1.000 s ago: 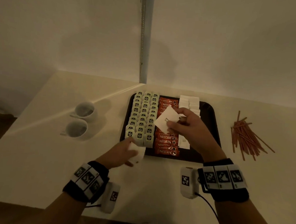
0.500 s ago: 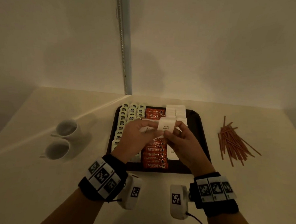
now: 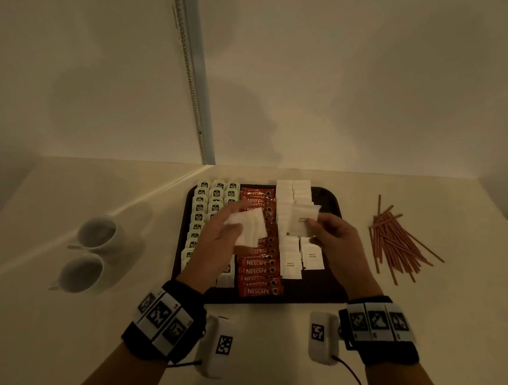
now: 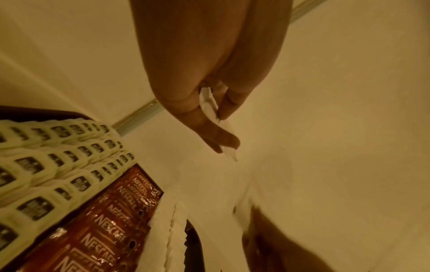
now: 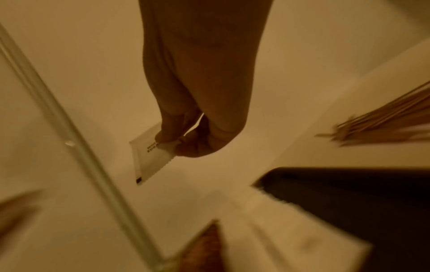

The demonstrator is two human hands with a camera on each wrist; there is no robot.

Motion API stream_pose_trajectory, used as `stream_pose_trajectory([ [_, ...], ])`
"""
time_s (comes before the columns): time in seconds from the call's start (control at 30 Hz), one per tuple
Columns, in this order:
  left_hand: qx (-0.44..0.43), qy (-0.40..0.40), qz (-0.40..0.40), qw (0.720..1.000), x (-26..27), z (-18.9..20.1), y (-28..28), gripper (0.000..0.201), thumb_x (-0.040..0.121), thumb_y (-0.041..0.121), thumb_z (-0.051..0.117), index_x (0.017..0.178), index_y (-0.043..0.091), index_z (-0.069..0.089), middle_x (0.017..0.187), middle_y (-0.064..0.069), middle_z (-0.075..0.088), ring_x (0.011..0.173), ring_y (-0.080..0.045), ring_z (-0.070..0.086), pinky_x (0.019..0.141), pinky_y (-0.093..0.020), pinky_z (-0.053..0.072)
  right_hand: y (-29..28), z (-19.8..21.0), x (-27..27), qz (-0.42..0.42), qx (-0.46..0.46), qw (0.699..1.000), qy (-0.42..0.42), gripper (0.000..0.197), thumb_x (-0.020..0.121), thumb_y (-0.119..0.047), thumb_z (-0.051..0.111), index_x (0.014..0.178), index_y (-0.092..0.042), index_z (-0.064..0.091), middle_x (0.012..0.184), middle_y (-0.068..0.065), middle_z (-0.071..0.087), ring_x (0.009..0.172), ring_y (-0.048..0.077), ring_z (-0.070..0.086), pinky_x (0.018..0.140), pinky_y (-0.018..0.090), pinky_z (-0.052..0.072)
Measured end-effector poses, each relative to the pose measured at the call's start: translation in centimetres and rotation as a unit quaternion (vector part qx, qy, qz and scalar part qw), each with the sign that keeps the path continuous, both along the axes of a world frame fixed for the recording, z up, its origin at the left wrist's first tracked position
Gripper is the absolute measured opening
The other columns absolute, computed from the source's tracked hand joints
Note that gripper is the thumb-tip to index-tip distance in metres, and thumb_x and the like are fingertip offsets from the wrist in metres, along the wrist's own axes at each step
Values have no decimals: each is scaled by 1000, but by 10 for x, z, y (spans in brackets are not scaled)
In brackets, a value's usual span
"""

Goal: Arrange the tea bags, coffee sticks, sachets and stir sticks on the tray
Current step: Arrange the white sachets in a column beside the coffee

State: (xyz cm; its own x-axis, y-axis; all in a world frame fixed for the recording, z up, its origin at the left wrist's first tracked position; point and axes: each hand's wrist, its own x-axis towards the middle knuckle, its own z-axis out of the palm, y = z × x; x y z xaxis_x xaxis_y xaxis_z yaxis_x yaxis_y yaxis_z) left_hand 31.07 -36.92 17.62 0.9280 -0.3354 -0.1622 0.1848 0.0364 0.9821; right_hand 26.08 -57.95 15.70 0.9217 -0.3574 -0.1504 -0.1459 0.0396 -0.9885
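A black tray (image 3: 328,293) holds rows of pale tea bags (image 3: 200,208) on its left, a column of red coffee sticks (image 3: 260,270) in the middle and white sugar sachets (image 3: 290,266) right of them. My left hand (image 3: 215,237) hovers over the tea bags and coffee sticks, holding a small stack of white sachets (image 3: 252,227), seen edge-on as sachets (image 4: 210,108) between thumb and fingers. My right hand (image 3: 329,240) pinches a single white sachet (image 3: 303,220) above the sachet rows; in the right wrist view that sachet (image 5: 151,158) hangs from the fingertips.
A loose pile of brown stir sticks (image 3: 397,244) lies on the table right of the tray. Two white cups (image 3: 96,234) lie on their sides at the left. A wall with a metal strip (image 3: 194,71) rises behind the table.
The hands were together over the tray half a second ago. They have drawn apart, the right one carrying a single sachet to the right, the left one keeping the stack.
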Motion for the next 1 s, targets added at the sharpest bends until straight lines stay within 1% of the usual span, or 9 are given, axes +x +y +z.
stream_pose_trajectory([
  [0.1,-4,30,46,999,4,-7,11,46,98,-2,39,129,29,51,115,19,43,93,-13,60,62,-24,57,-30,-36,-4,-45,-106,991,72,14,88,-14,61,102,-15,66,99,0,69,91,14,65,81,28,54],
  [0.17,10,43,63,997,7,-12,18,43,99,1,40,128,31,50,115,15,45,94,-15,59,61,-25,57,-46,-67,-8,-42,-166,975,142,12,88,-18,62,100,-18,66,98,1,68,91,14,64,84,33,54],
  [0.23,-3,65,77,995,9,-15,24,39,99,2,38,125,30,51,115,11,48,96,-17,58,61,-26,58,-56,-95,-13,-38,-175,962,204,15,87,-20,64,102,-17,65,101,4,68,94,20,64,87,39,54],
  [0.37,-45,106,105,988,12,-17,28,39,98,-2,37,121,23,54,114,6,46,100,-21,54,64,-28,60,-62,-129,-17,-24,-243,935,258,20,84,-23,69,101,-15,64,101,4,66,97,22,61,92,42,50],
  [0.53,-66,112,111,985,13,-20,27,38,97,-4,36,123,19,52,116,8,44,103,-22,51,68,-30,60,-61,-136,-11,-34,-291,919,264,24,82,-22,71,101,-10,64,98,4,64,90,16,55,82,29,45],
  [0.67,-89,120,102,983,11,-23,25,36,98,-4,35,117,19,54,118,6,44,105,-23,51,69,-29,60,-55,-135,-8,-56,-318,911,258,21,82,-18,70,98,-7,62,94,4,61,88,16,52,78,26,40],
  [0.87,-91,99,88,987,12,-25,23,33,98,-2,40,112,24,55,118,5,52,104,-17,57,68,-22,57,-44,-120,-4,-57,-373,896,236,27,80,-19,73,97,-8,55,94,9,60,85,20,55,71,25,41],
  [0.93,-90,93,91,987,14,-23,21,31,97,-2,44,108,23,56,114,2,57,101,-17,60,66,-21,56,-29,-97,3,-41,-349,921,167,25,82,-24,71,97,-11,56,89,1,58,80,12,54,66,18,40],
  [1.0,-79,81,94,989,16,-21,17,29,95,-2,48,106,24,56,117,-6,59,105,-22,61,65,-22,56,-2,-63,14,33,-257,962,86,18,85,-27,66,92,-14,57,84,-3,59,74,5,56,65,14,42],
])
